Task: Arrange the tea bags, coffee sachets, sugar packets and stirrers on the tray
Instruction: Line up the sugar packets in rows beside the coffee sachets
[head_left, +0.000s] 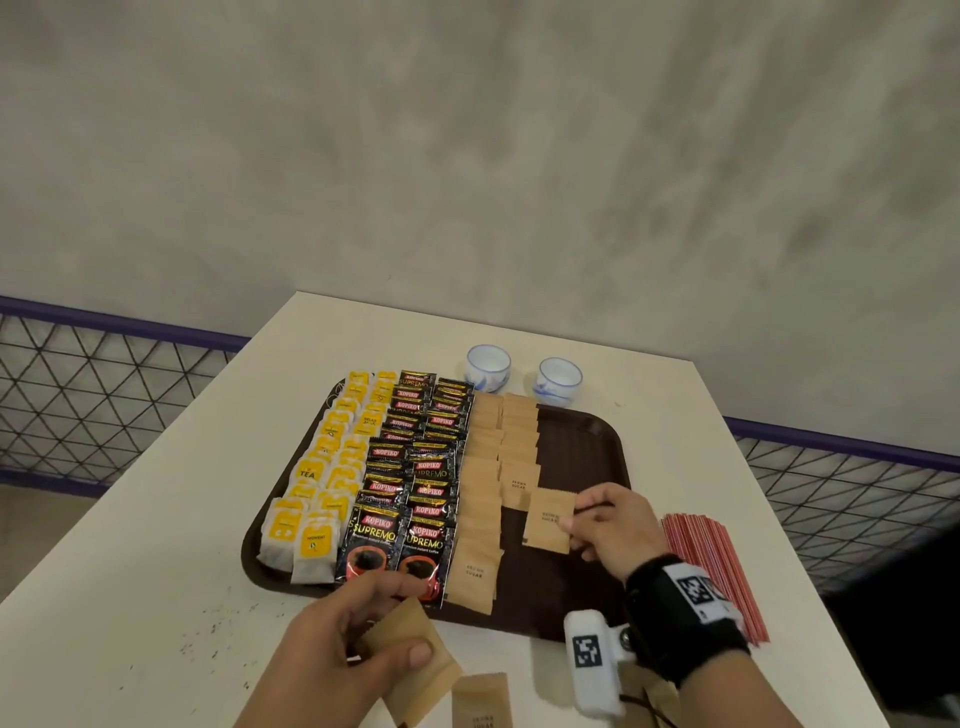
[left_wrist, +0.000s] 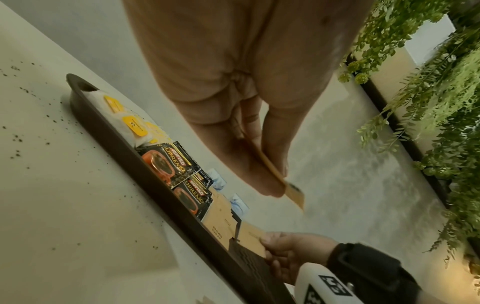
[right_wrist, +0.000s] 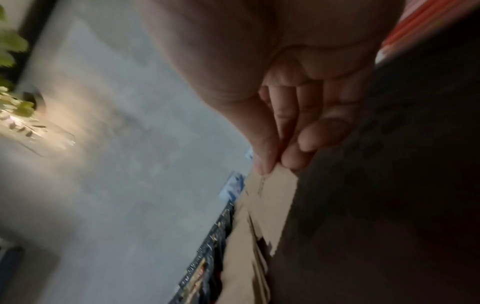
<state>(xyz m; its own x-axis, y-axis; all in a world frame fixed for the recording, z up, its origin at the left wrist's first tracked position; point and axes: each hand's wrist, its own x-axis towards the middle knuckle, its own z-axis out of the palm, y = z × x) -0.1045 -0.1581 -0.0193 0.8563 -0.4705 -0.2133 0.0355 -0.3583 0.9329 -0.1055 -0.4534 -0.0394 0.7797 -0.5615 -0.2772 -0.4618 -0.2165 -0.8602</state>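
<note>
A dark brown tray (head_left: 587, 431) lies on the white table. It holds rows of yellow tea bags (head_left: 332, 467), black Kopiko coffee sachets (head_left: 410, 467) and two columns of brown sugar packets (head_left: 483, 467). My right hand (head_left: 608, 525) pinches one brown sugar packet (head_left: 548, 519) by its right edge, just above the tray at the near end of the second sugar column. My left hand (head_left: 353, 634) grips another sugar packet (head_left: 415, 660) over the table's near edge. That packet shows edge-on (left_wrist: 270, 166) in the left wrist view. Red stirrers (head_left: 711, 566) lie on the table right of the tray.
Two white and blue cups (head_left: 488, 366) (head_left: 558, 379) stand behind the tray. A loose sugar packet (head_left: 480, 699) lies on the table near me. A mesh railing (head_left: 104, 379) runs behind the table. The tray's right part (head_left: 576, 457) shows bare surface.
</note>
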